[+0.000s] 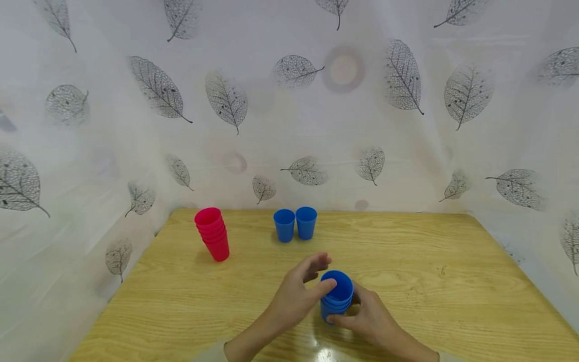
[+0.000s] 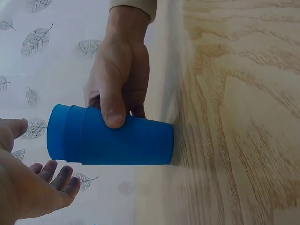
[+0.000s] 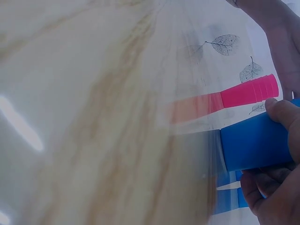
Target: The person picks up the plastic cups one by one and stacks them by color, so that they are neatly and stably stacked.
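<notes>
A stack of nested blue cups [image 1: 333,312] stands upright on the table near its front. My right hand [image 1: 373,317] grips the lower part of the stack from the right, its thumb across the near side. On the left, my left hand [image 1: 296,289] is spread beside the rim, thumb over the opening in the head view. In the left wrist view the left hand [image 2: 33,187] has loosely bent fingers just off the top of the blue stack [image 2: 126,143]. The right wrist view shows the right hand [image 3: 281,192] around the blue stack [image 3: 255,143].
Two single blue cups [image 1: 284,226] [image 1: 306,223] stand side by side at the back middle of the wooden table [image 1: 429,281]. A stack of nested red cups [image 1: 217,244] is at the back left. Leaf-patterned white sheeting [image 1: 262,125] borders the table's back and sides.
</notes>
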`<action>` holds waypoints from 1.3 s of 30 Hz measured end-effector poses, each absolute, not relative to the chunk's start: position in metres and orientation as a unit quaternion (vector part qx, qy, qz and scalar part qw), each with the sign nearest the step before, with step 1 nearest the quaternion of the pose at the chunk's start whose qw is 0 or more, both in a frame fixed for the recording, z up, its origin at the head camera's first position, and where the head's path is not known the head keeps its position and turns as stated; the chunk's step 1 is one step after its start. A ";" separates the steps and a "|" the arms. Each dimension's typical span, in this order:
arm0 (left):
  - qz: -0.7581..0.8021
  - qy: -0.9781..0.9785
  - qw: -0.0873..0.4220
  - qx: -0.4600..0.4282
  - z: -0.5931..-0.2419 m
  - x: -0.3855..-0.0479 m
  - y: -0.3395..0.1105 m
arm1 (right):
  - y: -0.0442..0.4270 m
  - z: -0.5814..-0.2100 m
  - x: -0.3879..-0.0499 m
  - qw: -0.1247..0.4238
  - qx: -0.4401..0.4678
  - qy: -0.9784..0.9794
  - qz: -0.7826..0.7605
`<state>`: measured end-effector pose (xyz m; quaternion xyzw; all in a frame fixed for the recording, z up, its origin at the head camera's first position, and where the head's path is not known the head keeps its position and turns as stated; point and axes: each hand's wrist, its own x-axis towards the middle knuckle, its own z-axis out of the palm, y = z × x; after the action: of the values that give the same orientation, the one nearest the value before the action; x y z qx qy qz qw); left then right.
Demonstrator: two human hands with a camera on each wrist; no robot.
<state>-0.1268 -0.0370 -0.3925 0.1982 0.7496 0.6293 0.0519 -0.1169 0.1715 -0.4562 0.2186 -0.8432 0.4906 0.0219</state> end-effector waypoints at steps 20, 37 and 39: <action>0.620 0.764 0.018 0.180 -0.400 -0.141 -0.056 | 0.174 -0.457 -0.117 0.017 0.236 -0.839 0.490; 0.622 0.776 -0.028 0.100 -0.409 -0.182 -0.092 | 0.171 -0.454 -0.115 0.023 0.242 -0.828 0.505; 0.619 0.780 -0.033 0.086 -0.412 -0.189 -0.097 | 0.171 -0.454 -0.115 0.018 0.241 -0.825 0.510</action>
<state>-0.1893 -0.0969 -0.4116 0.0865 0.7798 0.6191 -0.0332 -0.1151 0.1713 -0.4539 0.2413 -0.8254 0.5102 0.0179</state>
